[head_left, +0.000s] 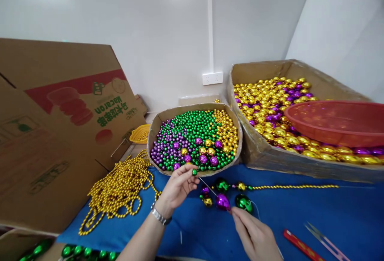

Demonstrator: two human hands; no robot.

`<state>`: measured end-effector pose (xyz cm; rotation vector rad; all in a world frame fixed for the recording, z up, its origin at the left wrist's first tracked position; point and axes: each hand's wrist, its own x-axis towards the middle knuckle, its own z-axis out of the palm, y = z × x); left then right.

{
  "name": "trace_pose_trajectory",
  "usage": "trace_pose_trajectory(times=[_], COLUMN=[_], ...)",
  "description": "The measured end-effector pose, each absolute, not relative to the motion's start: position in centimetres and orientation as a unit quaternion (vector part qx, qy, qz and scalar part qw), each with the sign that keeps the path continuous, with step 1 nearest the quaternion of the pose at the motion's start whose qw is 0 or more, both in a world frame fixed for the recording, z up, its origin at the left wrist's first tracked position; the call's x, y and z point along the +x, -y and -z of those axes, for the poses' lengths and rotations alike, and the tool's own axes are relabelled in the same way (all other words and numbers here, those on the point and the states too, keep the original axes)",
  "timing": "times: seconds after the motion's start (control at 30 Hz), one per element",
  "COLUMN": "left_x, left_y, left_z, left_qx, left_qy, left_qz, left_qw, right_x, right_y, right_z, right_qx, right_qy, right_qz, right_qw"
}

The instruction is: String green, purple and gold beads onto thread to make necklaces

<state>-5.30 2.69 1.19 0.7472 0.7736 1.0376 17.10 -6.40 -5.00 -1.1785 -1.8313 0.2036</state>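
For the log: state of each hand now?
Left hand: closed, holding a small round glossy green bead.
Right hand: closed, pinching the near end of a glossy purple oval bead.

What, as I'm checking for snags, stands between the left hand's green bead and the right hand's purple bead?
Nothing visible blocks the gap between the green bead and the purple bead; a thin, needle-like strand spans most of it.

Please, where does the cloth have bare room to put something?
The blue cloth is barest right of the right hand, between the gold strand and the snips. A smaller patch, bearing a white scrap, lies between the left arm and that hand. Crowded: left, under the gold bead pile; middle, around the big beads.
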Motion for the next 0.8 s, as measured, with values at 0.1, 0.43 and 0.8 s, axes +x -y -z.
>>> trace_pose_trajectory(times=[0.1,0.43,0.8], left_x=[-4.9,-4.3,-2.9], left_y=[-2.4,-1.9,-2.7], left_z=[-1.1,-1.1,-3.0], left_qx=[0.339,0.371,0.583], left_qy=[-0.354,-0.378,-0.422], left_qz=[-0.467,-0.461,-0.433], left_qw=[0.736,0.712,0.543], right_x=[17.2,17.2,17.9], right_y=[6.5,6.4,6.1], right_z=[5.1,5.2,6.2], right_qx=[-0.476,-0.477,-0.489], right_qy=[0.747,0.747,0.728], right_qz=[-0.071,-0.066,-0.057], right_qw=[0.458,0.459,0.476])
